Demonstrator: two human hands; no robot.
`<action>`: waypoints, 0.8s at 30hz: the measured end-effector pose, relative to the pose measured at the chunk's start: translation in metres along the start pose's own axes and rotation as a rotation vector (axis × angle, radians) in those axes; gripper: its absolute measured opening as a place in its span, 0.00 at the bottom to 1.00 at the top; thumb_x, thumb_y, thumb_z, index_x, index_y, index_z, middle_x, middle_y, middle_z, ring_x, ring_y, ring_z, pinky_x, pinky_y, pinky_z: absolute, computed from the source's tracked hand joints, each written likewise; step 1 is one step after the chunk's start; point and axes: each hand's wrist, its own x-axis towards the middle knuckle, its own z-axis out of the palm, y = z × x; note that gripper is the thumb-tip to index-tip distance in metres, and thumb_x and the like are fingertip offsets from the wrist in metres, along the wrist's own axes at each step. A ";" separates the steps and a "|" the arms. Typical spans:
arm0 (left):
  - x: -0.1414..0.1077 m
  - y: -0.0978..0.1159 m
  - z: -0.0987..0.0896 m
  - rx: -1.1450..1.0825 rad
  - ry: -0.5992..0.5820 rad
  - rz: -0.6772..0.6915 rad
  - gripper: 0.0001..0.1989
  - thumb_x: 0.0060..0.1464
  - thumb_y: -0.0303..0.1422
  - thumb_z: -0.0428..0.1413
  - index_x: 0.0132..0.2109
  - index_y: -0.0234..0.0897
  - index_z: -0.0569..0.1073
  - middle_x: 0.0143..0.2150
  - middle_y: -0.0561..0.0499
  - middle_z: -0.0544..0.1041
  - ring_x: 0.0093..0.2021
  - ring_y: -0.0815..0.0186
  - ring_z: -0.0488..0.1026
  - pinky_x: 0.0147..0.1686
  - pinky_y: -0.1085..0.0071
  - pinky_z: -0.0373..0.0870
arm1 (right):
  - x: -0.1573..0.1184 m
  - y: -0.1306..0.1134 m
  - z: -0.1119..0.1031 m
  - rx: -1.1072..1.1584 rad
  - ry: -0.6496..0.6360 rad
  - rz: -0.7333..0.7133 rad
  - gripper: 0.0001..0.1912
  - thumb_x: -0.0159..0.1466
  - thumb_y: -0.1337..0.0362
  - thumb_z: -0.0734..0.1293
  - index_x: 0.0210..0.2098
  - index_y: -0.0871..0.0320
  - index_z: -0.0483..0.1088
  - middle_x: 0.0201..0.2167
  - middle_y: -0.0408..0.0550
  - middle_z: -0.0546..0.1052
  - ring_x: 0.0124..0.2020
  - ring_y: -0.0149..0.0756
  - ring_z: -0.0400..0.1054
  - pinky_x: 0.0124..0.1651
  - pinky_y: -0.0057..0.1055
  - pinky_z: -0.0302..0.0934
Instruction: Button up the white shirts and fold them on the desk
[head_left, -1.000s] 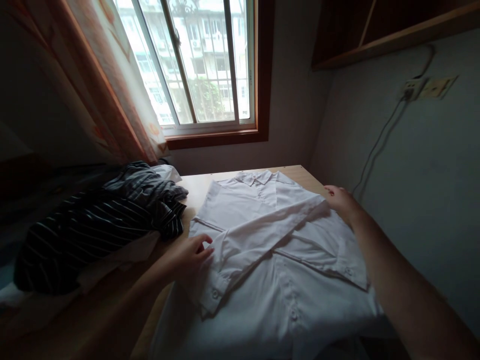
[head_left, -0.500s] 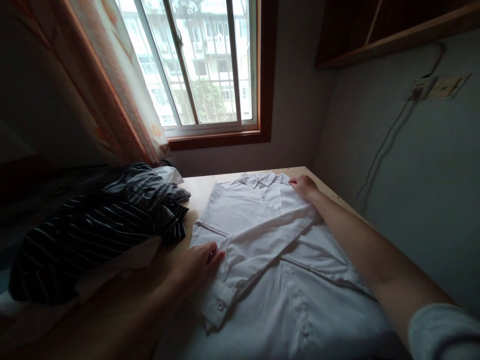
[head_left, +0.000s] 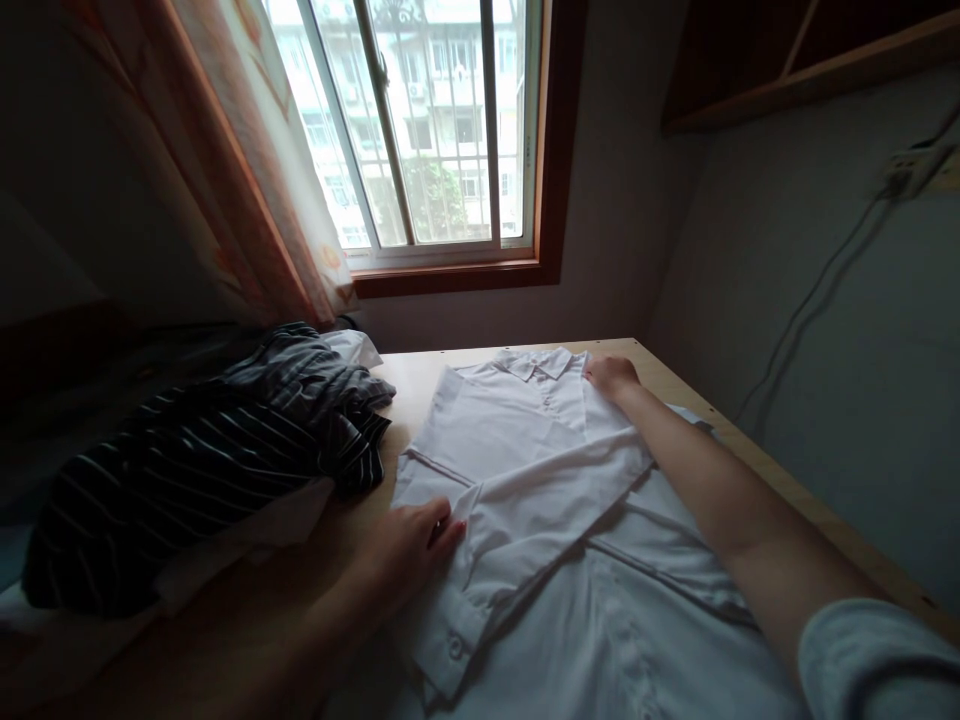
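Note:
A white button shirt [head_left: 525,480] lies front up on the wooden table [head_left: 409,375], its collar toward the window. One sleeve crosses the front diagonally, with its buttoned cuff [head_left: 450,640] at the lower left. My right hand [head_left: 613,378] is closed on the shirt's shoulder edge, just right of the collar. On the shirt's left edge, above the cuff, rests my left hand [head_left: 420,535], its fingers curled and pinching the fabric.
Striped black and grey clothes [head_left: 202,460] are heaped at the left, with white cloth beneath. Behind the table are a window [head_left: 442,130] and a curtain [head_left: 262,170]. A shelf [head_left: 750,95] and a cable [head_left: 817,280] are on the right wall.
The view has shifted slightly, moving the scene. My right hand has drawn the shoulder edge a little inward toward the collar. My left hand stays at the left edge.

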 end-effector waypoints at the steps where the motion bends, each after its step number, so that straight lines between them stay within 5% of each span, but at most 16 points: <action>1: 0.000 0.001 -0.001 0.001 -0.004 -0.003 0.16 0.62 0.41 0.45 0.29 0.39 0.65 0.27 0.51 0.73 0.30 0.63 0.69 0.29 0.69 0.49 | 0.001 -0.002 0.001 -0.019 0.003 -0.018 0.16 0.67 0.64 0.60 0.42 0.63 0.79 0.46 0.63 0.79 0.47 0.48 0.73 0.47 0.36 0.64; 8: -0.001 0.002 -0.003 -0.032 -0.007 -0.034 0.16 0.62 0.41 0.46 0.28 0.39 0.64 0.26 0.52 0.72 0.30 0.64 0.69 0.29 0.70 0.49 | 0.007 0.001 -0.001 -0.096 0.049 -0.060 0.14 0.63 0.68 0.62 0.41 0.67 0.78 0.45 0.67 0.78 0.48 0.50 0.73 0.49 0.39 0.62; 18: -0.003 0.003 -0.004 -0.041 -0.005 -0.131 0.16 0.62 0.43 0.47 0.30 0.39 0.66 0.27 0.52 0.72 0.30 0.64 0.69 0.28 0.70 0.47 | 0.037 0.061 -0.002 0.000 0.094 0.370 0.20 0.66 0.64 0.58 0.48 0.66 0.75 0.47 0.66 0.76 0.49 0.52 0.71 0.48 0.41 0.63; 24: -0.003 0.002 -0.004 -0.053 -0.047 -0.180 0.15 0.62 0.42 0.48 0.31 0.39 0.67 0.28 0.52 0.74 0.32 0.63 0.71 0.29 0.70 0.48 | 0.049 0.066 0.024 0.071 0.017 0.417 0.20 0.65 0.67 0.59 0.49 0.72 0.74 0.47 0.72 0.75 0.51 0.57 0.69 0.49 0.49 0.62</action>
